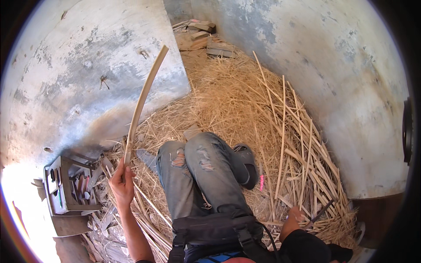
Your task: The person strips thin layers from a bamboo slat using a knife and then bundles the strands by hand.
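Note:
A long, pale, slightly curved bamboo strip (146, 94) rises from my left hand (123, 184). The fingers are closed round its lower end, and its far end stands up in front of the wall. Low on the right, my right hand (293, 218) is down by the straw and loose strips, its fingers small and blurred. Just right of that hand is a dark, narrow, curved blade-like tool (322, 211); whether the hand touches it cannot be made out. My bent knees in torn jeans (208, 168) lie between the two hands.
Straw-like shavings (223, 98) cover the floor. Several long strips (307, 153) are heaped along the right wall. A wooden box (72, 186) with tools stands at left. Bricks or wood blocks (204, 33) lie at the back. A dark shoe (246, 166) and a pink object (262, 182) are near my knees.

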